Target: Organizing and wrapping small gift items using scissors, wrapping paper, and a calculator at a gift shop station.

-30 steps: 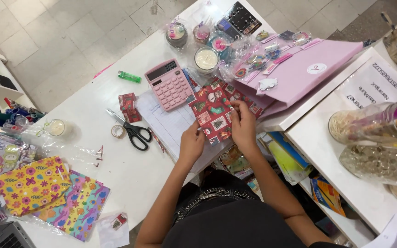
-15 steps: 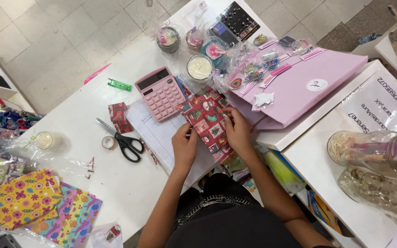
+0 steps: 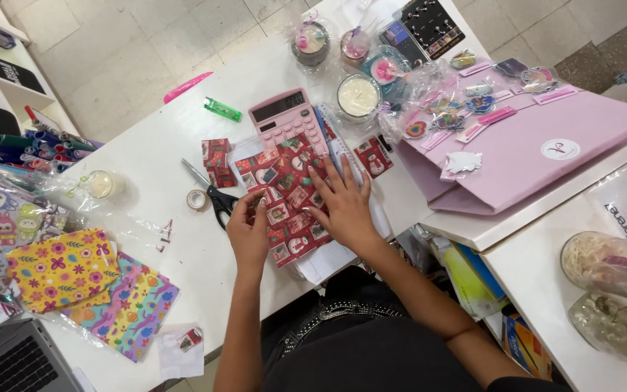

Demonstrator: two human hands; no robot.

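Currently, we see the right hand (image 3: 344,205) pressed flat, fingers spread, on the red patterned wrapping paper (image 3: 284,196) at the tabletop (image 3: 146,145) centre. The left hand (image 3: 250,231) pinches the paper's 9 o'clock edge. At 9 o'clock lie scissors (image 3: 215,194); at 12 o'clock, a pink calculator (image 3: 284,115).

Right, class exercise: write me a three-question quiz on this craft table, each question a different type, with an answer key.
1. True or false: the right hand lies flat on the red patterned wrapping paper.
2. What lies directly left of the left hand? A) scissors B) a stapler C) a hammer
3. Fill in: the calculator above the paper is ____ in colour.

Key: 1 true; 2 A; 3 pink
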